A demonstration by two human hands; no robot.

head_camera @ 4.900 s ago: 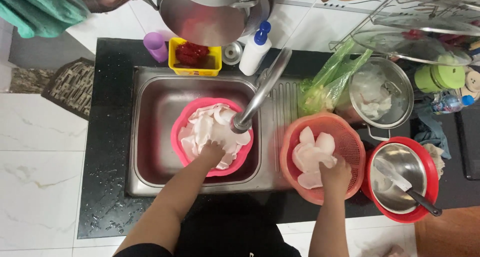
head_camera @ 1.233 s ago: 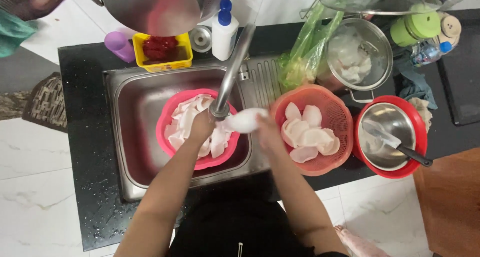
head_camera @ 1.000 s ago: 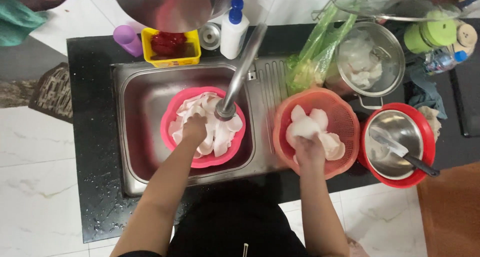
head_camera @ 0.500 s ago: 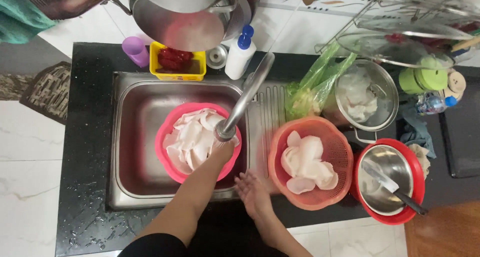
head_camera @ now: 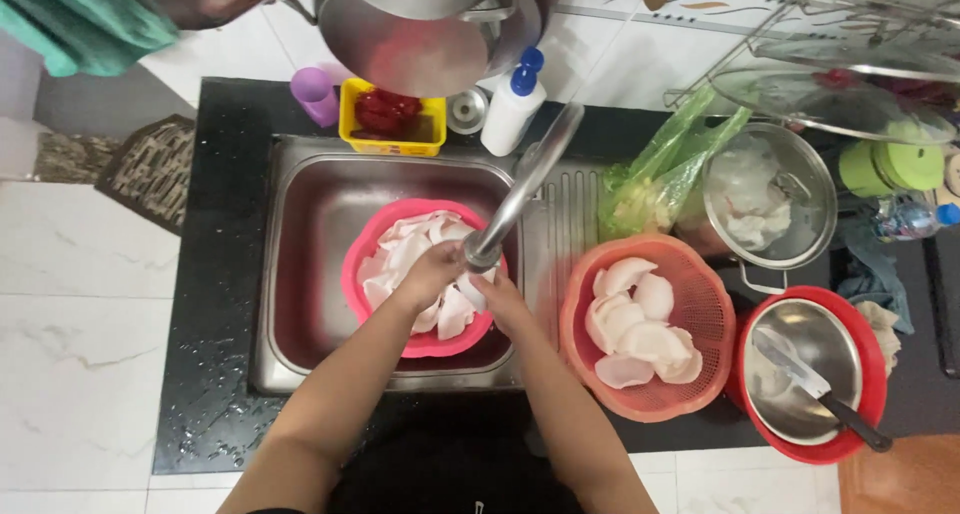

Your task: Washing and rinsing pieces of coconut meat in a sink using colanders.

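far left on the black counter, wet with droplets, nothing has shifted; the purple cup and the yellow box sit behind the steel sink as before.

in the sink, the pink basin holds a heap of pale white slices. the left hand was already in this heap; it rests on the slices just under the tap spout, fingers curled down among them, though whether they grip a piece cannot be told.

the change is the right hand. half a second ago it hung at the sink's front edge, and a second ago it was setting a slice into the orange basket. now it has come across to the basin and meets the left hand below the spout, fingers bent together on a white slice at the basin's right rim.

so 1 piece has been dropped off and both hands are back at the supply. the rinsed slices lie piled in the basket, well apart from either hand.

further right, the steel pot and the red bowl with its knife are untouched.
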